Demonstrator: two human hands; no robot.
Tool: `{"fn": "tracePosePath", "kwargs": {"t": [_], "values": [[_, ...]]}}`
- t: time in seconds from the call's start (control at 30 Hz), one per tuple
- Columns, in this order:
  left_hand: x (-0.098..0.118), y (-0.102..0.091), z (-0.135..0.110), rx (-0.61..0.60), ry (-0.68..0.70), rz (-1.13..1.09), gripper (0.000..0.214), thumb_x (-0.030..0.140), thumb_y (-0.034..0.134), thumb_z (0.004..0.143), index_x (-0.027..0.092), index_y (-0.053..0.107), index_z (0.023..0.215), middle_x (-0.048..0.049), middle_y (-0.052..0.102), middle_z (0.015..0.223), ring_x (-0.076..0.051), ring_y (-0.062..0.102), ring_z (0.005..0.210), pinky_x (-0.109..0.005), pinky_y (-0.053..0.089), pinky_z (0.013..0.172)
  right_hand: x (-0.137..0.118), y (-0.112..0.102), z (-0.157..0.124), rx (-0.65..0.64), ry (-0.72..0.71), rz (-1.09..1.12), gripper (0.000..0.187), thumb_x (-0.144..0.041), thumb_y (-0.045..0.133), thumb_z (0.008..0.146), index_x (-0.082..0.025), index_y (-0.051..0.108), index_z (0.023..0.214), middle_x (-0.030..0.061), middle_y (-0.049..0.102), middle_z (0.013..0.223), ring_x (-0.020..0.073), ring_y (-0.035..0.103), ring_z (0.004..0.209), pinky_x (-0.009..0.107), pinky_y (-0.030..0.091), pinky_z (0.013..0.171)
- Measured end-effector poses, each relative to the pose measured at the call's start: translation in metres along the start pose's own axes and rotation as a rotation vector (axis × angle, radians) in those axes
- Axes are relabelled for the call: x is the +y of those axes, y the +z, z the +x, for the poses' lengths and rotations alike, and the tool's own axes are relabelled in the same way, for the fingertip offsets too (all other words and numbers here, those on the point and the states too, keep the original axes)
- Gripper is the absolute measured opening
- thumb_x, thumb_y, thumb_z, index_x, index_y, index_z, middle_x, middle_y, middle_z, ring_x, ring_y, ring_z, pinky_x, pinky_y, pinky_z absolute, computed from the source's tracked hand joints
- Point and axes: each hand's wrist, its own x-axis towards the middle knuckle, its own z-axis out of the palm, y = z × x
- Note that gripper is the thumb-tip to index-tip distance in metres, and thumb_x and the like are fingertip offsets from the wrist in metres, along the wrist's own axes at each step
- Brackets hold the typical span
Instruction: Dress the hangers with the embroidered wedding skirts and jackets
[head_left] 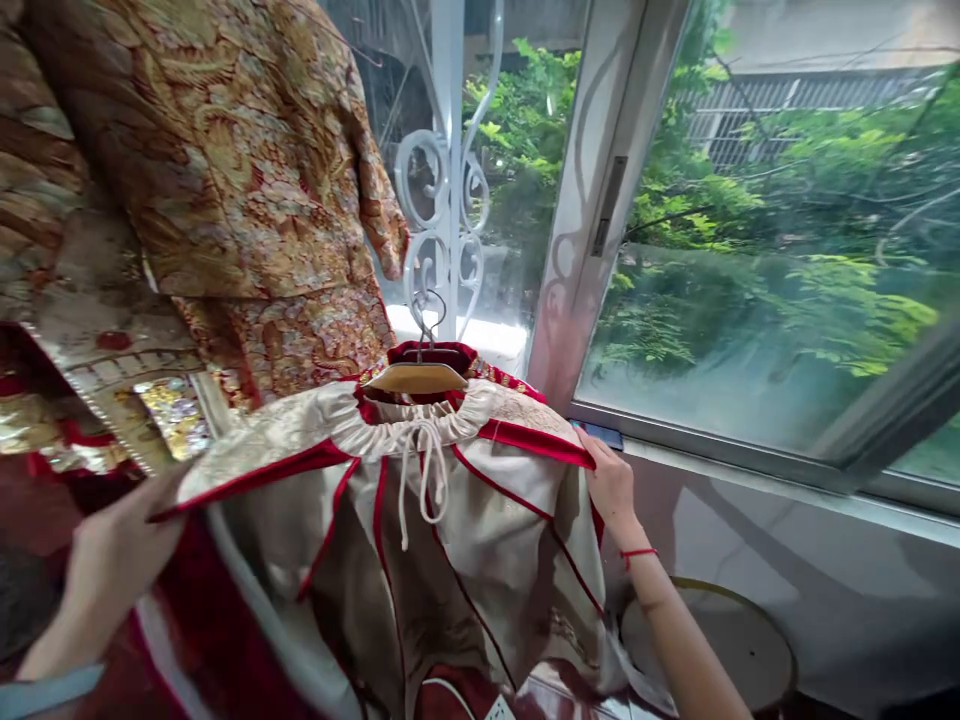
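Note:
A cream satin cape (495,485) with red trim and red seams hangs spread out in front of me. White cord (440,480) is tied in a bow at its gathered neckline. The wooden hanger (416,378) with its metal hook shows through the neck opening, and a red collar stands behind it. My left hand (124,560), slightly blurred, is closed on the cape's left edge. At the opposite edge, beside the window, my right hand (609,482) grips the red-trimmed shoulder. The fabric is drawn out between both hands.
Gold patterned garments (255,180) hang at the left. White scrolled metalwork (442,190) rises behind the hanger. A sliding window (750,300) with a sill stands at the right, and a round-topped object (712,640) is below it.

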Motion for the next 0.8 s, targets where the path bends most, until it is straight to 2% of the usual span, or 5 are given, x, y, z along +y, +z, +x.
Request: {"fn": "tracePosePath", "kwargs": {"t": [0.2,0.3,0.4,0.57,0.8], "values": [[0.031,0.022,-0.062,0.087,-0.123,-0.18,0.046,0.036,0.053,0.082,0.025,0.056,0.126,-0.0031,0.073,0.114,-0.031,0.071,0.098,-0.041,0.055,0.087,-0.012,-0.009,-0.006,-0.295,-0.039,0.232,0.069,-0.024,0.054,0.083,-0.023,0.036,0.149,0.0113,0.061,0.133,0.0281,0.061,0.119,0.042,0.052,0.096],[0.04,0.036,-0.082,0.192,-0.167,-0.23,0.064,0.038,0.06,0.077,0.016,0.048,0.135,-0.0153,0.066,0.127,-0.034,0.067,0.108,-0.044,0.052,0.094,-0.059,-0.03,0.021,-0.158,-0.106,0.292,0.08,-0.037,0.06,0.085,-0.025,0.021,0.154,0.0119,0.051,0.143,0.0279,0.05,0.13,0.045,0.044,0.106],[0.046,0.041,-0.092,0.204,-0.259,-0.31,0.061,0.037,0.057,0.081,0.016,0.046,0.137,-0.0148,0.066,0.127,-0.031,0.066,0.11,-0.043,0.052,0.095,-0.133,-0.027,0.055,-0.04,-0.258,0.324,0.051,-0.038,0.053,0.091,-0.026,0.045,0.139,0.0116,0.057,0.132,0.0296,0.052,0.124,0.049,0.041,0.106],[0.032,0.035,-0.094,0.143,-0.31,-0.341,0.036,0.029,0.047,0.083,0.016,0.065,0.11,-0.0112,0.076,0.103,-0.03,0.071,0.097,-0.041,0.053,0.091,-0.224,0.026,0.096,0.04,-0.336,0.26,0.045,-0.042,0.057,0.089,-0.021,0.053,0.129,0.0161,0.056,0.121,0.0327,0.056,0.109,0.047,0.047,0.089],[-0.021,-0.002,-0.046,0.141,-0.056,-0.258,0.052,0.015,0.044,0.063,0.013,0.067,0.109,-0.0122,0.074,0.112,-0.03,0.069,0.105,-0.039,0.052,0.096,-0.223,0.047,0.12,-0.088,-0.41,0.201,0.039,-0.054,0.049,0.093,-0.018,0.062,0.102,0.0102,0.067,0.095,0.0242,0.063,0.078,0.03,0.041,0.06]]}}
